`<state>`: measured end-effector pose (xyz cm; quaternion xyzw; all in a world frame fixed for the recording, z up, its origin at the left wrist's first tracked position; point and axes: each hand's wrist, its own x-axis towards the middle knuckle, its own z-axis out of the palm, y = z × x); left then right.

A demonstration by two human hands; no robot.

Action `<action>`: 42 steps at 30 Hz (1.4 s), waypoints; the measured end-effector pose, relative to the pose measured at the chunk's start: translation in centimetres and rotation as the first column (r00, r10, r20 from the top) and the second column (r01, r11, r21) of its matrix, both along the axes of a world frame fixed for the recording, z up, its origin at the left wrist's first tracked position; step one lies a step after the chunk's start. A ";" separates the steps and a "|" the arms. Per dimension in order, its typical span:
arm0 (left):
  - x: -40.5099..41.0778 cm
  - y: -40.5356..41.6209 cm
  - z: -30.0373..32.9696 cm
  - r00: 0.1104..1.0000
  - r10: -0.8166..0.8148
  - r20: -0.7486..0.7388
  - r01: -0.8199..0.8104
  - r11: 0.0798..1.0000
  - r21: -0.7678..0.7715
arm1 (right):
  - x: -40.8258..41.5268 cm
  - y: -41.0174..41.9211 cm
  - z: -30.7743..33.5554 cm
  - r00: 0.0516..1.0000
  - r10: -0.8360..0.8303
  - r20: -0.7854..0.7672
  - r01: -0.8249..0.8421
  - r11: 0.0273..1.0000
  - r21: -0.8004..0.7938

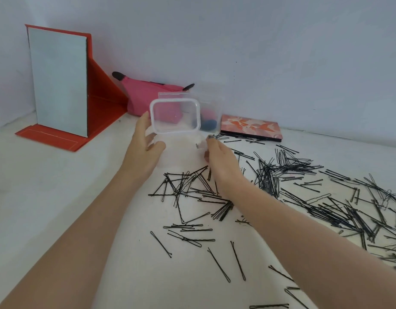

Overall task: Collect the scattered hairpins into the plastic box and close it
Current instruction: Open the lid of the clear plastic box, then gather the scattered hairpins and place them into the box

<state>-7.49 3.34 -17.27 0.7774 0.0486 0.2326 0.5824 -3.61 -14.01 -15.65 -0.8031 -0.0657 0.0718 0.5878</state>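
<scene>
A small clear plastic box (pixel 180 150) sits on the white surface with its hinged lid (pixel 175 115) standing open. My left hand (pixel 145 141) grips the box's left side, thumb on the rim. My right hand (pixel 219 157) holds the right side, fingers curled at the latch. The box looks empty. Several black hairpins (pixel 304 192) lie scattered over the surface in front and to the right, with a loose cluster (pixel 188 188) just below the box between my forearms.
An orange folding mirror (pixel 58 85) stands at the back left. A pink pouch (pixel 148 94) and a clear bag (pixel 209 114) with blue and pink things lie behind the box. A floral palette (pixel 251 128) lies by the wall.
</scene>
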 end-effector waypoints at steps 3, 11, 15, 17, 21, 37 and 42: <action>0.0 -0.3 -0.1 0.998 0.018 -0.052 -0.014 0.996 0.083 | 2.1 -0.5 0.9 0.979 -0.071 -0.191 0.101 0.983 0.154; 0.5 0.3 -0.9 0.989 0.129 -0.076 -0.111 0.972 0.206 | 2.9 -3.2 2.3 0.987 -0.121 -0.107 0.119 0.993 -0.028; 0.6 0.4 -0.9 0.984 0.162 -0.074 -0.143 0.966 0.216 | 1.0 -4.8 3.2 0.962 0.243 0.126 -0.149 0.850 -0.505; 0.5 0.4 -0.9 0.984 0.163 -0.077 -0.143 0.965 0.219 | 0.1 -5.5 3.7 0.902 0.428 0.059 -0.289 0.699 -0.654; 0.8 0.7 -1.4 0.983 0.165 -0.078 -0.147 0.970 0.192 | -0.9 -7.4 4.0 0.718 0.690 -0.089 -0.397 0.301 -0.867; 0.6 0.1 -1.1 0.984 0.144 -0.102 -0.119 0.969 0.216 | -2.4 -9.1 4.8 0.556 0.828 -0.077 -0.449 0.221 -0.866; 0.7 0.2 -1.1 0.984 0.149 -0.100 -0.124 0.967 0.224 | -2.4 -8.8 4.1 0.576 0.817 0.014 -0.407 0.301 -0.862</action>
